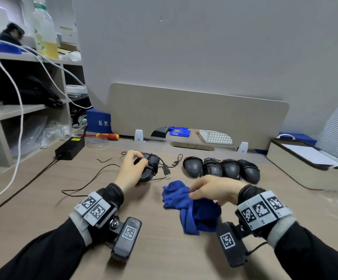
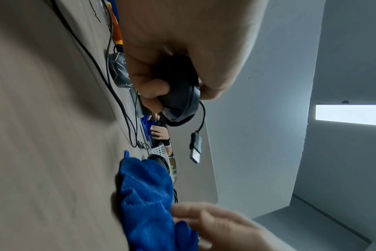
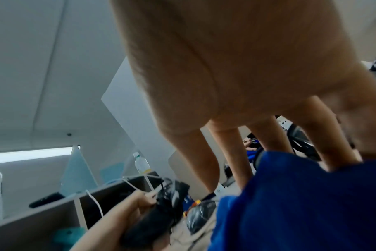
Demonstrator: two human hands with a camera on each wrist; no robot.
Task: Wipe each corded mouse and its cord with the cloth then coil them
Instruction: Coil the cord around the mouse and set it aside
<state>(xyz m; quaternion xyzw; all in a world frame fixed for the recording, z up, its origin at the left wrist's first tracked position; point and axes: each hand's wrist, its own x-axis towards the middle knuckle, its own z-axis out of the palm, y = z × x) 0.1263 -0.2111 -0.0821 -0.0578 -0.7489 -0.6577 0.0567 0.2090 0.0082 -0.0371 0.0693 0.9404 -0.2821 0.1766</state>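
My left hand grips a black corded mouse just above the desk, with its cord wound round the body. The USB plug dangles free to the right of it. In the left wrist view my fingers curl round this mouse, and a second wrapped mouse lies on the desk beyond it. The blue cloth lies bunched on the desk in front of me. My right hand is on top of it, fingers and thumb pinching a fold.
Several coiled black mice lie in a row at centre right. A thin loose cord trails over the desk to the left, near a black power brick and its cable. A beige box stands at the right, a divider panel behind.
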